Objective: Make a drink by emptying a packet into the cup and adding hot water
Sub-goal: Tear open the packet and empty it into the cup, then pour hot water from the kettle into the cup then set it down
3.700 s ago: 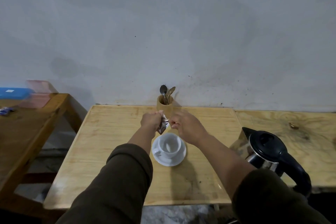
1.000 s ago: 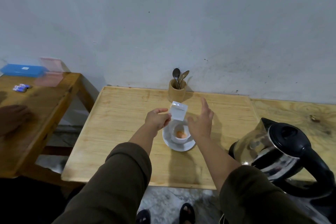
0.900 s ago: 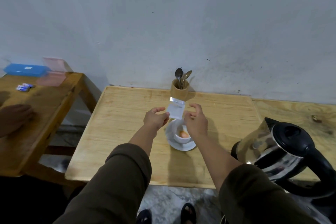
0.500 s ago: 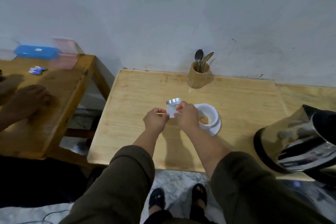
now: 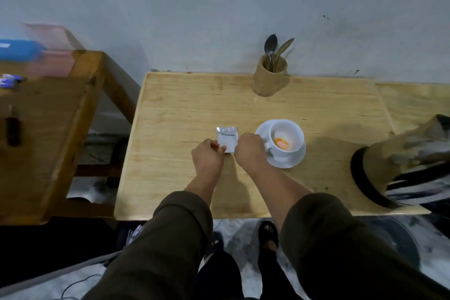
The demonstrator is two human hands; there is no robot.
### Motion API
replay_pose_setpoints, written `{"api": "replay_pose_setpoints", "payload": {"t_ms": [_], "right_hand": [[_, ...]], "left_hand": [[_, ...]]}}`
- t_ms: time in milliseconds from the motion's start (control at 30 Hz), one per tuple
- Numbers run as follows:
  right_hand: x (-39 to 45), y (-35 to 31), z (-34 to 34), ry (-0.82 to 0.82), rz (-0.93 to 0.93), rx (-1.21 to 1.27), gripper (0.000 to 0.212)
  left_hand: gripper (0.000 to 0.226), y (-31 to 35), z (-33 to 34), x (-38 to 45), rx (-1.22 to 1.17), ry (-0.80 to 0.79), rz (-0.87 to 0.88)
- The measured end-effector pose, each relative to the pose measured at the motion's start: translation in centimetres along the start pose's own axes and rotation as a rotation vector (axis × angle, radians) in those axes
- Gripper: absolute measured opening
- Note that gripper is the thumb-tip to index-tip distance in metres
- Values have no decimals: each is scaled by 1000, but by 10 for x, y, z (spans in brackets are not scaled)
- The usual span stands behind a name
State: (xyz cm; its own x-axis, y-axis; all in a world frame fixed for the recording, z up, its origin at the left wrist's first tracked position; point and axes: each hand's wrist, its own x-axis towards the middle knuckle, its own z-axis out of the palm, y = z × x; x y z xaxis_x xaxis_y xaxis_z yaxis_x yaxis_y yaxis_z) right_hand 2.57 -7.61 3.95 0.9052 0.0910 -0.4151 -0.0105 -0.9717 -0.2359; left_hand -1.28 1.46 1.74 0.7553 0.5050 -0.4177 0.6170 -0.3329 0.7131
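Packet emptied; both hands pinching it over table, at cup's 9 o'clock.
Packet (image 5: 227, 139) is looking light, limp, crinkly; left hand (image 5: 207, 156) and right hand (image 5: 248, 148) are gripping its lower corners. Cup (image 5: 287, 138) is holding orange powder; kettle (image 5: 404, 163) is waiting at 3 o'clock.

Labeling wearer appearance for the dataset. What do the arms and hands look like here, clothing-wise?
Both arms wear long, dark olive-brown sleeves, loose and creased, pushed up so the forearms are bare. The left hand and right hand are bare: no gloves, and no rings, watch or markings that I can make out. No cables on the arms.
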Motion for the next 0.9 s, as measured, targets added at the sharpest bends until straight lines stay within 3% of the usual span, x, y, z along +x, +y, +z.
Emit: {"api": "replay_pose_setpoints", "payload": {"t_ms": [267, 367, 533, 733, 900], "right_hand": [[-24, 1, -17, 113, -33, 147, 21], [-35, 9, -29, 176, -31, 238, 34], [-61, 33, -56, 340, -84, 389, 22], [-100, 101, -86, 572, -119, 414, 30], [-137, 189, -97, 857, -144, 306, 30]], "left_hand": [[29, 7, -6, 0, 135, -32, -18], [30, 12, -6, -11, 135, -24, -39], [36, 17, 2, -42, 136, -22, -21], [42, 17, 41, -96, 219, -91, 60], [48, 27, 99, -154, 316, -213, 73]]}}
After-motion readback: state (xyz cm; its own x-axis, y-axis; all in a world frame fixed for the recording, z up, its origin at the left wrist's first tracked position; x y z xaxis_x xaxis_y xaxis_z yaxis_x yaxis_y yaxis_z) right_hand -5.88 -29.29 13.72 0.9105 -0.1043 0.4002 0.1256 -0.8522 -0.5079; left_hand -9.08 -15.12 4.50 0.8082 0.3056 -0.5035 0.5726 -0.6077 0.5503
